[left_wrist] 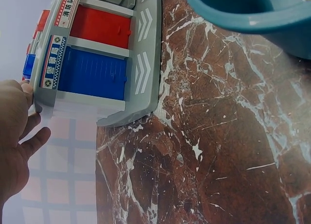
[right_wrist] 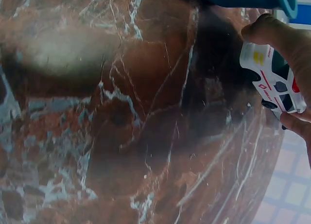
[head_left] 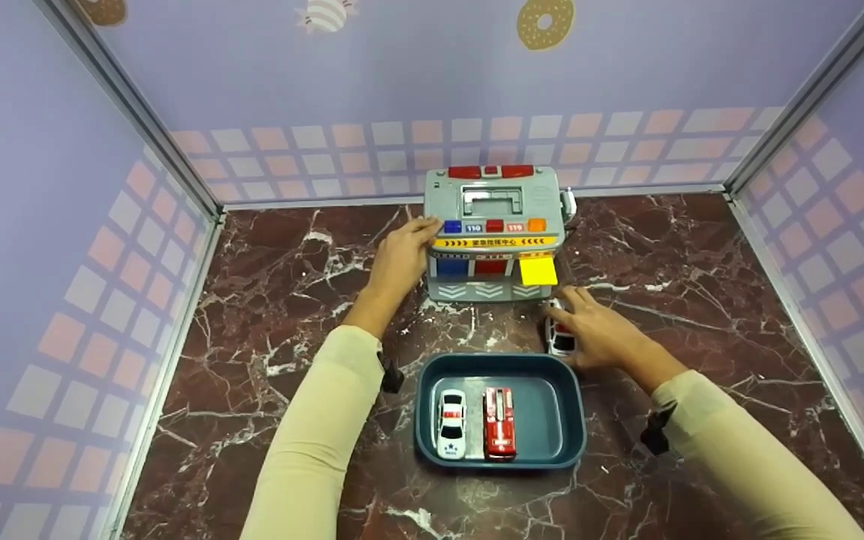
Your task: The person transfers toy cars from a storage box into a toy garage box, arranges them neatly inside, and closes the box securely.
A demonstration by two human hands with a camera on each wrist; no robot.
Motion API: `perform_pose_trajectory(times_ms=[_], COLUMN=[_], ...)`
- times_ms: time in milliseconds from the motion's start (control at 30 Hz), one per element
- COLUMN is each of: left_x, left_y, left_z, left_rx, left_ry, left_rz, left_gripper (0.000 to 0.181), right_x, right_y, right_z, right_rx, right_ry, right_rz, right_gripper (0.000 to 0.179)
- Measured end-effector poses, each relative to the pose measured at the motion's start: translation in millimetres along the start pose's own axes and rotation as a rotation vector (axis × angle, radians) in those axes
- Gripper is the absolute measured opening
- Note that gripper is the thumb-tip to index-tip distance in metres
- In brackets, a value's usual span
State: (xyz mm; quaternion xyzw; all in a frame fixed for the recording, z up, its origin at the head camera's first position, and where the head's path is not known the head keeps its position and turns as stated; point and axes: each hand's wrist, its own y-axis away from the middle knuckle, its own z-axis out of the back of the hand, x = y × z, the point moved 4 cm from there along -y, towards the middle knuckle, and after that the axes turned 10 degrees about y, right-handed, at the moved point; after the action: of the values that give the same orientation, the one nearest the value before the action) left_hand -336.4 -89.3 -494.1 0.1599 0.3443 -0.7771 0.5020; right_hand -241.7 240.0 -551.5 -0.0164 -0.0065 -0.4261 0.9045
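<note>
A grey toy emergency station (head_left: pixel 490 202) with blue, red and yellow doors stands near the back wall. At its left roof edge, my left hand (head_left: pixel 406 255) rests its fingertips on the corner; the left wrist view shows the thumb beside the station's side. My right hand (head_left: pixel 597 330) holds a white toy ambulance (right_wrist: pixel 272 83) between thumb and fingers, on the table just before the station's right end. The yellow door (head_left: pixel 538 271) tilts outward. In the head view the fingers partly cover the ambulance.
A dark teal tray (head_left: pixel 576 420) lies in front of the station. In it are a white toy police car (head_left: pixel 451 431) and a red toy fire truck (head_left: pixel 499 427). Patterned walls (head_left: pixel 402 75) enclose the marbled table (head_left: pixel 289 300) at the back and sides.
</note>
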Motion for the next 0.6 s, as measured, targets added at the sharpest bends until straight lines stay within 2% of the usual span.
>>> perform_pose_trajectory(times_ms=[267,600], left_x=[1.6,2.0], left_y=[-0.5,-0.5], left_z=[-1.5,-1.3], left_rx=[0.006,0.010], left_ry=[0.000,-0.017], left_rz=[0.013,0.002], left_gripper=[0.033,0.034], right_x=[7,12], right_y=[-16.4,-24.1], right_z=[-8,-12], right_rx=[-0.029,-0.019], right_ry=[-0.025,-0.066], right_rz=[0.035,0.021], right_gripper=[0.085,0.088])
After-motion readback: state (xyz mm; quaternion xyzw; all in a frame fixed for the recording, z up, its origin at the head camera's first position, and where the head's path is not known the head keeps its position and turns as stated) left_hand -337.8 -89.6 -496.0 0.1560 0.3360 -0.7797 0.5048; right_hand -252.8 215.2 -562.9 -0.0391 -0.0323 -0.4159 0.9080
